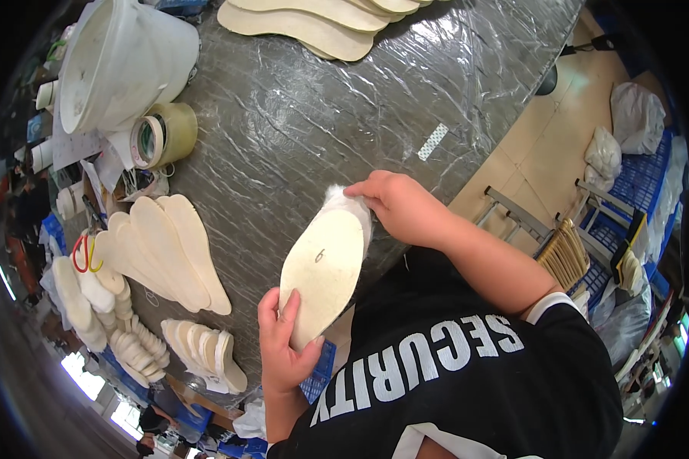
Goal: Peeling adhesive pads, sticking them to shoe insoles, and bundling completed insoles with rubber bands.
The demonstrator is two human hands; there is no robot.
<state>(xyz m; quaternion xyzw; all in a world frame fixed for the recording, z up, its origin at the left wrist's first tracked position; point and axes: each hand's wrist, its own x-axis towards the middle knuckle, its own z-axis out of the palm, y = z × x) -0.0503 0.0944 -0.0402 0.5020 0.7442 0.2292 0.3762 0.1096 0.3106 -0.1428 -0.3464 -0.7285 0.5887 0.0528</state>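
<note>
My left hand (285,348) grips a cream insole (325,279) by its narrower end, with the thumb and a finger over its flat face. The insole is tilted above the table's near edge and bears a small handwritten mark. White fluffy material (335,196) shows past its wider end and along its right side; how the two are joined is hidden. At that wider end, my right hand (398,206) has its fingers closed on the fluffy edge. To the left, a fanned row of similar cream insoles (177,252) lies on the table.
Plastic film covers the dark table (283,115). More insoles (306,27) lie at its far edge. A white bucket (157,57), tape rolls (177,134), scissors (84,256) and stacked pale pieces (203,348) stand left. On the right are a bamboo-seat chair (565,252) and blue crates (628,172).
</note>
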